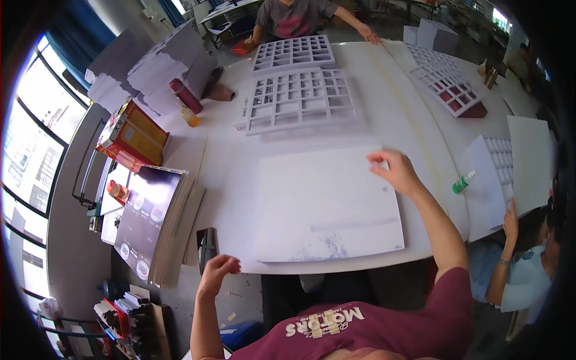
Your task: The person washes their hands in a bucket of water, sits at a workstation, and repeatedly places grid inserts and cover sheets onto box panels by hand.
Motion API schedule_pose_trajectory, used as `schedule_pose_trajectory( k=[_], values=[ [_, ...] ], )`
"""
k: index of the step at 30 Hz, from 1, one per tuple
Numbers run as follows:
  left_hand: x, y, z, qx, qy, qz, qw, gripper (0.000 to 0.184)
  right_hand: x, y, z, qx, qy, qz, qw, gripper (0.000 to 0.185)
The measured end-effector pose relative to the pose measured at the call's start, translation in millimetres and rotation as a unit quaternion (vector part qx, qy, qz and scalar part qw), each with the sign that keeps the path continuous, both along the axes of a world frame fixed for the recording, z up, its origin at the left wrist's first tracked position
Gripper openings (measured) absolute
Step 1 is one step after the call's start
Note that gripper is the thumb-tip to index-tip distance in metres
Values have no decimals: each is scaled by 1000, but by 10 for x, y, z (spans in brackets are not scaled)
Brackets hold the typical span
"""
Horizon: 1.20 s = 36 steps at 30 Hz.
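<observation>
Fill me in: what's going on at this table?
Someone in a maroon T-shirt has a white board lying flat in front of them. Their right hand, fingers bent, is at the board's far right corner; contact is hard to tell. Their left hand is curled near the table edge, off the board. Farther back sits a white gridded tray. At the right, a co-worker's hand is at an upright white panel.

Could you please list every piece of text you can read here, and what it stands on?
"MOTORS": on the maroon T-shirt; its smaller lettering is unreadable.
Red-and-yellow tin: print too blurred to read.
Stack of printed sheets: lettering too small to read.
Green bottle: label too small to read.
</observation>
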<state>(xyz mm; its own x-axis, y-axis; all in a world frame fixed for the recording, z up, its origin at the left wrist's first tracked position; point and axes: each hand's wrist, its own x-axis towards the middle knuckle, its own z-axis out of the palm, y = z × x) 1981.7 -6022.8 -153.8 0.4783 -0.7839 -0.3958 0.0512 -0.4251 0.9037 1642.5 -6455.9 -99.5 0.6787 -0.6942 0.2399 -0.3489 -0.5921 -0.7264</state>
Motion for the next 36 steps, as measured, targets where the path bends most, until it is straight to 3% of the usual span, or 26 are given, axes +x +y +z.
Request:
schedule_pose_trajectory(
  k=[2, 7, 10, 13, 17, 19, 22, 24, 26, 28, 31, 33, 36],
  values=[
    [155, -412, 6, -62, 2, 57, 996, 25, 589, -661, -229, -155, 71, -39, 985, 33],
    [386, -1002, -37, -90, -27, 63, 994, 26, 1533, -1446, -616, -280, 247, -63, 926, 41],
    [448, -1070, -184, -88, 0, 60, 994, 26, 1809, -1605, -705, -312, 408, -70, 855, 38],
    [429, -1089, -282, -90, 31, 74, 993, 26, 1855, -1692, -695, -275, 439, -29, 855, 29],
    [452, -1121, -437, -131, 126, 132, 974, 24, 1833, -1650, -546, -298, 330, -15, 895, 21],
    [471, -1193, -486, -175, 213, 169, 946, 23, 1776, -1395, -131, -292, 269, -8, 918, 19],
    [447, -1280, -484, -233, 324, 176, 900, 44, 1475, -794, 586, -239, 210, -3, 948, 19],
    [362, -1264, -422, -259, 374, 174, 873, 65, 1018, -335, 839, -301, 148, 15, 942, 18],
    [246, -1186, -276, -297, 405, 154, 851, 68, 487, 220, 990, -301, 130, 39, 944, 20],
    [82, -982, -201, -323, 433, 134, 831, 74, 1, 758, 962, -333, 145, 26, 931, 24],
    [-224, -664, 18, -291, 414, 192, 841, 80, -599, 1442, 755, -301, 182, 25, 936, 28],
    [-307, -452, -48, -299, 375, 138, 867, 83, -857, 1755, 491, -265, 186, 31, 946, 28],
    [-392, -355, -81, -199, 295, 143, 924, 83, -1055, 1929, 64, -237, 190, 36, 952, 27]
  ],
)
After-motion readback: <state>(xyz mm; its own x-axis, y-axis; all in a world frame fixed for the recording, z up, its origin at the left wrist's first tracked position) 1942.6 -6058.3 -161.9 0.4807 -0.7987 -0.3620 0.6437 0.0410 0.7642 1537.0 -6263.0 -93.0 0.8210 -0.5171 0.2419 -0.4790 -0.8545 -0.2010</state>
